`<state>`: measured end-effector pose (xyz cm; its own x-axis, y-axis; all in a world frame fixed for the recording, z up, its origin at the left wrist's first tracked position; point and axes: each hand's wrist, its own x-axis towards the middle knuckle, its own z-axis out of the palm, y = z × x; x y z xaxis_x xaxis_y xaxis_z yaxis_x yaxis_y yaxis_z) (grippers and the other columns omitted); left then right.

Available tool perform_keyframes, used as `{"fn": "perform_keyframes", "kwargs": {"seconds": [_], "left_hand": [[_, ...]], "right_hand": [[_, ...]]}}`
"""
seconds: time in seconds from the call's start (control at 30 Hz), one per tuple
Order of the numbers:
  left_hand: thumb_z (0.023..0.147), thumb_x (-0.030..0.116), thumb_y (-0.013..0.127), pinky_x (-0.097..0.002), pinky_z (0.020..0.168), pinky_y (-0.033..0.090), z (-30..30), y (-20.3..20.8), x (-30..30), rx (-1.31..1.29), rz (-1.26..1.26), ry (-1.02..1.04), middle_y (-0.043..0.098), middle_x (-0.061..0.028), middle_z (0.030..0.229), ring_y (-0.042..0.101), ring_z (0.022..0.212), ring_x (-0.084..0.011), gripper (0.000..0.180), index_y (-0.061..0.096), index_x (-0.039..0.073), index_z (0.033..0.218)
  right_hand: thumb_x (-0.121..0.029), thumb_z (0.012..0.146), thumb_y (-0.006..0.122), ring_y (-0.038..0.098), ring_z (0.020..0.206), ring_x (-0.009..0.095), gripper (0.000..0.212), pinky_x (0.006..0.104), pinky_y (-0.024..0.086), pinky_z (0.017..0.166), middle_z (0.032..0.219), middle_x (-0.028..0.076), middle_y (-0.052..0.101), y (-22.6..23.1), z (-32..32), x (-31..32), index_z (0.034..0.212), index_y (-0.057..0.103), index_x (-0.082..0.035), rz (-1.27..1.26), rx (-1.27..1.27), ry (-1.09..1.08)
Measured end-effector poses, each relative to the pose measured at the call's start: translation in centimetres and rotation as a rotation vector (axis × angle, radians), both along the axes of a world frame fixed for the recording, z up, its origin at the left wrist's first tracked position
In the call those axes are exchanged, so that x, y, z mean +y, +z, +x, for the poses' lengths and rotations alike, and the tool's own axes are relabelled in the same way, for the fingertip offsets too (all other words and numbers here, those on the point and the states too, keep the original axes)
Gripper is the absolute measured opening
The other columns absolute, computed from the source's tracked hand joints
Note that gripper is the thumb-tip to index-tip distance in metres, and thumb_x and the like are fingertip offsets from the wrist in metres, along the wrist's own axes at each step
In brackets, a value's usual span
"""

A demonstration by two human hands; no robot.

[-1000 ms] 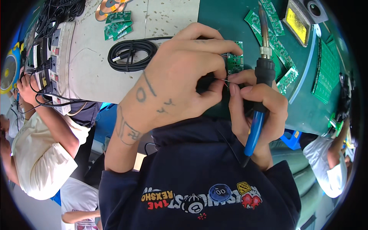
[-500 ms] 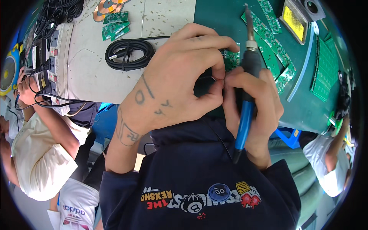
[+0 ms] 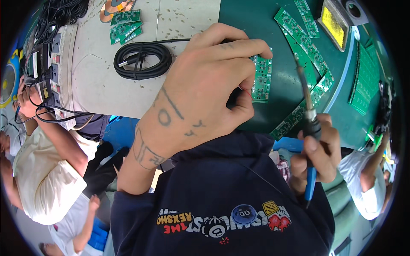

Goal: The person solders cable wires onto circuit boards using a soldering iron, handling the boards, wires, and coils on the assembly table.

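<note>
My left hand (image 3: 205, 81) is closed over the left part of a green circuit board (image 3: 263, 79). Thumb and index finger pinch a thin red wire (image 3: 244, 91) beside the board, while another fingertip rests at the board's upper edge. The fingers hide much of the board. In my right hand (image 3: 320, 153) is a soldering iron (image 3: 310, 116) with a blue handle and a black grip. Its tip points up and away, over the green mat, apart from the board in the left hand.
A coiled black cable (image 3: 143, 60) and stacked small boards (image 3: 125, 28) lie to the left. Strips of circuit boards (image 3: 305, 42) spread across the green mat, near a holder with a yellow sponge (image 3: 334, 27). A power strip (image 3: 64, 72) lines the left edge; co-workers sit on both sides.
My right hand, with the soldering iron, has moved right and toward me, away from the left fingertips. More of the board and the red wire now show. The left hand has shifted slightly right.
</note>
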<state>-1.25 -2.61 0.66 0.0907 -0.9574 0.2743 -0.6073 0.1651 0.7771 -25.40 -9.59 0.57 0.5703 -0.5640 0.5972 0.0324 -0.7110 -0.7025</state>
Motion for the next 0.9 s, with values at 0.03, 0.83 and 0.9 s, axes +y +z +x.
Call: {"fn": "perform_keyframes", "kwargs": {"seconds": [0.03,0.83,0.9], "left_hand": [[0.058,-0.004,0.071,-0.0300,0.080,0.051,0.0,-0.1,0.0,-0.001,-0.007,0.001,0.077,-0.0034,0.118,0.060,0.101,-0.0242,0.020,0.058,0.007,0.069],[0.056,-0.005,0.070,-0.0303,0.080,0.051,-0.2,-0.2,-0.1,0.000,-0.036,0.003,0.077,-0.0044,0.117,0.060,0.099,-0.0242,0.022,0.056,0.007,0.068],[0.056,-0.005,0.070,-0.0304,0.080,0.051,-0.2,-0.2,-0.2,-0.006,-0.036,0.001,0.077,-0.0045,0.117,0.060,0.100,-0.0243,0.022,0.056,0.007,0.068]], "right_hand": [[-0.015,0.083,0.082,0.055,0.069,0.019,0.024,0.0329,0.049,0.063,0.078,0.010,0.063,-0.1,-0.3,0.2,0.105,0.081,-0.005,0.016,0.006,0.025],[-0.016,0.085,0.076,0.049,0.050,0.018,0.021,0.0335,0.052,0.057,0.063,0.009,0.059,0.1,-0.3,2.1,0.087,0.078,0.004,0.036,0.105,0.059],[-0.016,0.085,0.076,0.051,0.052,0.018,0.021,0.0331,0.052,0.057,0.065,0.009,0.060,0.4,-0.4,2.0,0.092,0.077,0.004,0.059,0.116,0.077]]}}
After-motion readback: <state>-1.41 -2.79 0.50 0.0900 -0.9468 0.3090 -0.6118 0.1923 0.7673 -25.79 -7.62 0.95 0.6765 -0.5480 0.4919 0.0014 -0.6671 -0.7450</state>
